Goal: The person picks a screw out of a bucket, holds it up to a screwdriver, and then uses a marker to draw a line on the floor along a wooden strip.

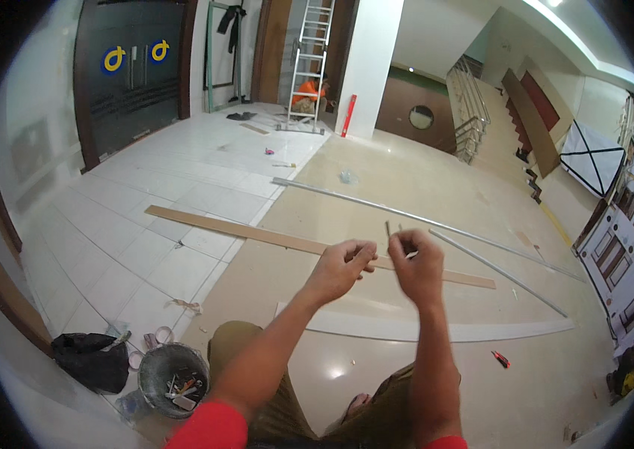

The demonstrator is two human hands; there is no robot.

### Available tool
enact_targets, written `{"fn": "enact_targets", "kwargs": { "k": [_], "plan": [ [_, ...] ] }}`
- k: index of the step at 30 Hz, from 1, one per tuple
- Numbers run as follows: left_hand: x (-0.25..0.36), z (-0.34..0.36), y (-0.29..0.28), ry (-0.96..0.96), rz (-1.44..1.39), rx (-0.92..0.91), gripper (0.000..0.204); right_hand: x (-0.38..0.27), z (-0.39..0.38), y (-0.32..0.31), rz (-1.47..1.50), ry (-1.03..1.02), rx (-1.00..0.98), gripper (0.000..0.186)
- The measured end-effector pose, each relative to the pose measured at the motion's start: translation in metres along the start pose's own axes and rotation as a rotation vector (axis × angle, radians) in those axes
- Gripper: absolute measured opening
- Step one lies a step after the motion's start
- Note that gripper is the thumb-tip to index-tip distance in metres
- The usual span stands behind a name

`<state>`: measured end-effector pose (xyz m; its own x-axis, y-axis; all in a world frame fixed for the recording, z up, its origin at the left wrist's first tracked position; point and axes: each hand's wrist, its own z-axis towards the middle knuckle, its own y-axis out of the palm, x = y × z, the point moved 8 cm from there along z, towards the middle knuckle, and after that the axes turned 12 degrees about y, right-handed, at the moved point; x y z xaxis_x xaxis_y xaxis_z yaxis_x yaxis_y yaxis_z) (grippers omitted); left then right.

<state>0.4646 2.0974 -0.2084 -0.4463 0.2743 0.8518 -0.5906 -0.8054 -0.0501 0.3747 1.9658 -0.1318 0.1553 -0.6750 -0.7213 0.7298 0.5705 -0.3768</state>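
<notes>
My left hand (341, 271) is raised in front of me with its fingertips pinched together. Whatever it may hold is too small to make out. Close by on the right, my right hand (419, 263) is closed too, gripping a short, thin dark piece (388, 228) that sticks up past the fingers. The two hands are apart. Behind and below them a long brown strip (242, 230) lies across the floor. Nearer to my legs is a long white strip (437, 329), partly hidden by my right arm.
A bucket of tools (151, 374), a black bag (89, 363) and tape rolls (163, 335) stand at my left. Two metal bars (377, 203) (497, 271) lie beyond my hands. A red utility knife (500, 360) is at right. Near a ladder (309, 67) crouches a person in orange (306, 93).
</notes>
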Motion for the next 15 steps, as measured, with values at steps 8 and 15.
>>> {"fn": "enact_targets", "kwargs": {
  "k": [8,15],
  "plan": [
    [0.010,-0.022,-0.005,-0.059,-0.179,0.123,0.035,-0.019,-0.052,0.019,-0.177,-0.144,0.066,0.011],
    [-0.006,-0.019,-0.034,-0.074,-0.100,0.193,0.031,-0.022,-0.049,0.031,-0.115,-0.141,-0.139,0.013]
  ]
}}
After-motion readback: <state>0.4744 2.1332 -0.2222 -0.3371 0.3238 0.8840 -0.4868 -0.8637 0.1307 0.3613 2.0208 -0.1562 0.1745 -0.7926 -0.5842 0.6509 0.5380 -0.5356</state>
